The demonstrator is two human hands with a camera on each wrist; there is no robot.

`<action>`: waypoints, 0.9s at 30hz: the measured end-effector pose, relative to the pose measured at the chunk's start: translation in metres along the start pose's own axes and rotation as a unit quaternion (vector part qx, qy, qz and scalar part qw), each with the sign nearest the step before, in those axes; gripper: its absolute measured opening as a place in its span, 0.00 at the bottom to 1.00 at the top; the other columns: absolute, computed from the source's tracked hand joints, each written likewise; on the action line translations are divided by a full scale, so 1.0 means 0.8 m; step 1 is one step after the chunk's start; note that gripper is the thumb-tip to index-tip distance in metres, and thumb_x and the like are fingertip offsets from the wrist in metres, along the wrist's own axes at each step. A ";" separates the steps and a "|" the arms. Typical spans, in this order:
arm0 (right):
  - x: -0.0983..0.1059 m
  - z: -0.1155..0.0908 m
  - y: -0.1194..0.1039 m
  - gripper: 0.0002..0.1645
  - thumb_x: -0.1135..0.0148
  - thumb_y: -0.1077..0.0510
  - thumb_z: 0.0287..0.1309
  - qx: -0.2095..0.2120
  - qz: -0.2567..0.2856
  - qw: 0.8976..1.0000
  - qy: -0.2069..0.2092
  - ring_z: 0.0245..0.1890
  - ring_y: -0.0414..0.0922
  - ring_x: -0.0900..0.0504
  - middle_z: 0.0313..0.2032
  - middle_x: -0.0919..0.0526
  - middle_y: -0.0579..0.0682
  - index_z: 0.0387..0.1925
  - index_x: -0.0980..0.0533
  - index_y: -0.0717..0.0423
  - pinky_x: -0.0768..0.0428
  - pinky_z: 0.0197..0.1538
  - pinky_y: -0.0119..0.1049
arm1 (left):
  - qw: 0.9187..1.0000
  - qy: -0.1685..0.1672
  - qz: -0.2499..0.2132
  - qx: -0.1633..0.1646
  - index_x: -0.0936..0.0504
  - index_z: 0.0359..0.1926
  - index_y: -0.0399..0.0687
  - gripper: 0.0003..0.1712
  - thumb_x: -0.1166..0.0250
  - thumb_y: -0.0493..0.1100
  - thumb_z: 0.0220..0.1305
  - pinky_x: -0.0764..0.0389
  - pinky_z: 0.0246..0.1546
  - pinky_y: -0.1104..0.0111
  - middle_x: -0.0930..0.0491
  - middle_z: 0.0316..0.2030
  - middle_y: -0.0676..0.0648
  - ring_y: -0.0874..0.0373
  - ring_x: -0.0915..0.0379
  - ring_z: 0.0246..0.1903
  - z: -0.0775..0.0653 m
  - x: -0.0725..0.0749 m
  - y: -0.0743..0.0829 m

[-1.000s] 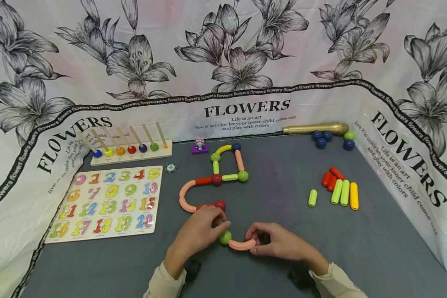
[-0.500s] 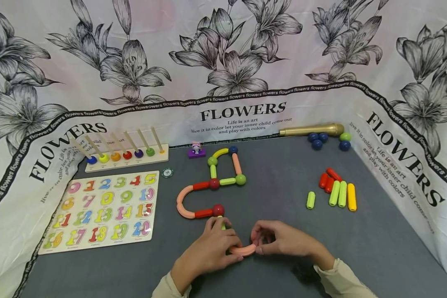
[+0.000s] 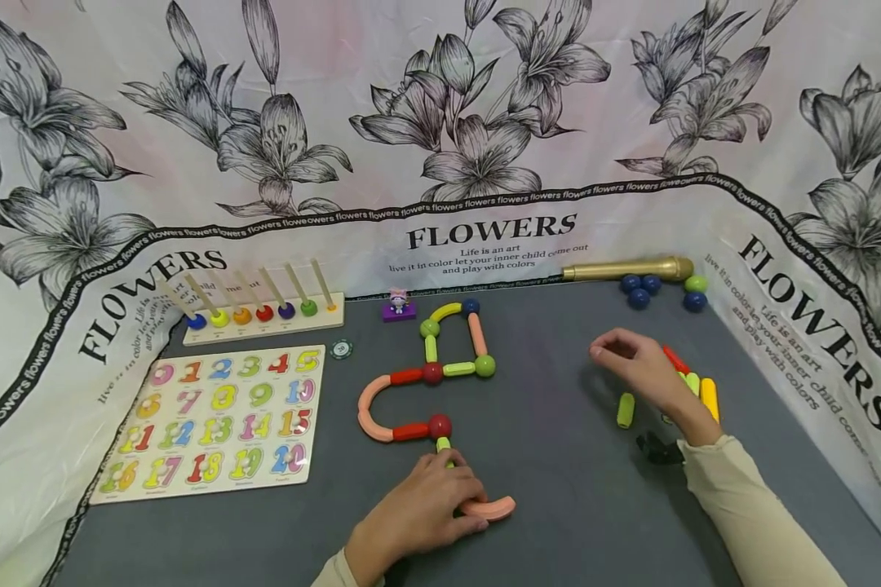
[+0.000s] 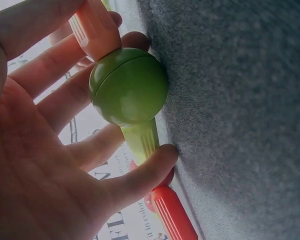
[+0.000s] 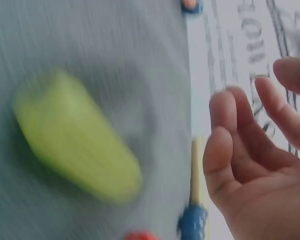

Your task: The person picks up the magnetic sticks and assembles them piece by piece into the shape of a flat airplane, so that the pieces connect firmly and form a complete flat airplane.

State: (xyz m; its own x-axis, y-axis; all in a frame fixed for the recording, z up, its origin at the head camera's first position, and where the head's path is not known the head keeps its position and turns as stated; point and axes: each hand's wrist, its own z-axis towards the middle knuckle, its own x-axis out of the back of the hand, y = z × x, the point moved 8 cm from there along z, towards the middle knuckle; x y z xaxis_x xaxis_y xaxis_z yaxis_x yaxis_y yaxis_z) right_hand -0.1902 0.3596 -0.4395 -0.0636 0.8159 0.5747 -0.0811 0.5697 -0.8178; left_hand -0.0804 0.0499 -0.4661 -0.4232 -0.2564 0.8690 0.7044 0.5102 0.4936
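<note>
While the left hand (image 3: 420,509) pinches the pink arc (image 3: 490,509) right of the number board (image 3: 238,399), seemingly steadying its joint with the green ball (image 4: 129,87) | the right hand (image 3: 648,368) hangs released, fingers loosely curled, farther right over the counter (image 3: 573,522), nearest the short green stick (image 3: 626,410) | yellow stick (image 3: 709,398) farther right still, apparently a spare

on the white flower-printed fabric backdrop (image 3: 367,57) before me, "flowers" tops "life is an art live it in color let your inner child come out and play with colors"; its black border band (image 3: 411,210) repeats "flowers". a rectangular cream board (image 3: 242,416) bears multicoloured numerals, 0 to 20.
</note>
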 end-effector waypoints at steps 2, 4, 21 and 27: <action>0.024 0.011 0.013 0.19 0.39 0.52 0.80 -0.006 -0.044 0.999 0.028 0.48 0.50 0.18 0.51 0.15 0.63 0.55 0.19 0.64 0.23 0.46 0.31 | 1.000 0.005 0.006 -0.004 0.10 0.46 0.59 0.08 0.25 0.53 0.71 0.24 0.53 0.58 0.17 0.43 0.65 0.61 0.29 0.54 0.000 -0.002 0.002; 0.049 0.021 0.026 0.18 0.40 0.53 0.79 -0.008 -0.087 0.994 0.059 0.49 0.53 0.18 0.51 0.15 0.64 0.54 0.19 0.65 0.24 0.46 0.34 | 1.000 0.006 0.007 -0.002 0.10 0.45 0.60 0.07 0.25 0.53 0.71 0.25 0.53 0.60 0.18 0.43 0.66 0.64 0.29 0.54 0.000 -0.002 0.005; 0.167 0.050 0.143 0.37 0.50 0.60 0.72 -0.114 -0.258 0.954 0.102 0.68 0.84 0.50 0.66 0.45 0.90 0.74 0.43 0.80 0.53 0.67 0.80 | 1.000 -0.017 0.011 0.012 0.11 0.46 0.64 0.08 0.26 0.56 0.71 0.26 0.54 0.61 0.20 0.43 0.67 0.66 0.31 0.54 -0.001 -0.010 0.007; 0.166 0.070 0.144 0.38 0.46 0.58 0.74 -0.096 -0.269 0.956 0.068 0.65 0.84 0.44 0.63 0.40 0.89 0.72 0.42 0.81 0.47 0.64 0.79 | 1.000 0.001 0.021 0.009 0.11 0.44 0.63 0.07 0.26 0.55 0.71 0.26 0.53 0.62 0.20 0.43 0.66 0.65 0.30 0.54 -0.004 -0.004 0.001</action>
State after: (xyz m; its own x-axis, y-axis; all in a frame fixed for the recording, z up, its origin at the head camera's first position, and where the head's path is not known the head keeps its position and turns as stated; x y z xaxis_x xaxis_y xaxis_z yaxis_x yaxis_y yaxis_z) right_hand -0.2636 0.5280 -0.4559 0.0673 0.3975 0.9151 0.1183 0.9076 -0.4029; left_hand -0.0765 0.0487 -0.4684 -0.3919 -0.2367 0.8891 0.7106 0.5360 0.4559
